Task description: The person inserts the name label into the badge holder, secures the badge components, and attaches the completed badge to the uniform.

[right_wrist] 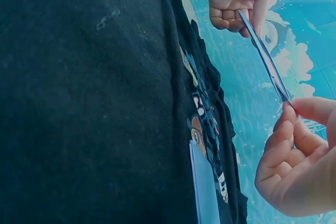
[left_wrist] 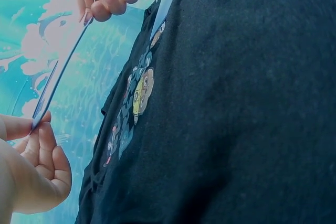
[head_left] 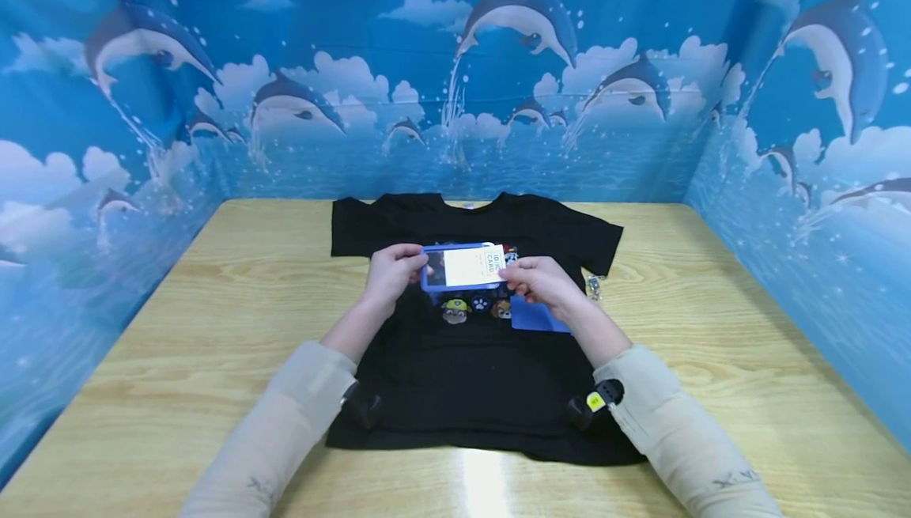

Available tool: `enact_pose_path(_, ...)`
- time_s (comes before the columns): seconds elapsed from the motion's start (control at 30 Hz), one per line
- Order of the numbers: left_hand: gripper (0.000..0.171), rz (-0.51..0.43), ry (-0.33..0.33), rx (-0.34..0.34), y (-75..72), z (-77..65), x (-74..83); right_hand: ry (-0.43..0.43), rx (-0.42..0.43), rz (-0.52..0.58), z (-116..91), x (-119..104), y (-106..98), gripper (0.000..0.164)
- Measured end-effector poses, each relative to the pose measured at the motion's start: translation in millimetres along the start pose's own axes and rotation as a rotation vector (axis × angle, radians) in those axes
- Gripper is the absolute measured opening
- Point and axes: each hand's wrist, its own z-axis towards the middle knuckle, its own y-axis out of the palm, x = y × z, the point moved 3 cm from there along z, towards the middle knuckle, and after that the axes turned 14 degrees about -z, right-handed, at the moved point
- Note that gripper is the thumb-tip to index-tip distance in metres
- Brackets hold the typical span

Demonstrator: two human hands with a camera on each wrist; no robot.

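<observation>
Above a black T-shirt (head_left: 455,391), my left hand (head_left: 389,274) pinches the left end of a blue-framed card holder (head_left: 436,267) between thumb and fingers. A white card (head_left: 466,266) with "CARD" printed on it overlaps the holder, partly within its frame and reaching past the right end. My right hand (head_left: 542,285) pinches the card's right end. Seen edge-on in the left wrist view, the holder (left_wrist: 50,95) is tilted and raised off the shirt. In the right wrist view my right hand (right_wrist: 296,166) has its thumb and fingertips at the near end.
A flat blue piece (head_left: 539,315) lies on the shirt beneath my right wrist. Beside the right sleeve sits a small shiny item (head_left: 594,287), too small to make out. Cartoon dog faces (head_left: 456,311) are printed on the shirt. A dolphin-patterned curtain (head_left: 455,107) surrounds the wooden table (head_left: 270,296).
</observation>
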Motion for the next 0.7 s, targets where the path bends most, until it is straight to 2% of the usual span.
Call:
enact_pose_path(0.2,0.028,0.007,-0.009,0.009,0.5,1.7,-2.5,-0.015,0.024,-0.090,1.2,0.5,-3.1,0.023)
enact_pose_path(0.47,0.030,0.012,-0.025,-0.011,3.6,-0.3,0.0,-0.059,0.039,-0.102,2.5,-0.6,-1.0,0.024)
enact_pose_path(0.7,0.028,0.012,-0.036,-0.015,4.6,-1.6,-1.0,-0.047,0.069,-0.151,1.6,-2.5,2.8,0.027)
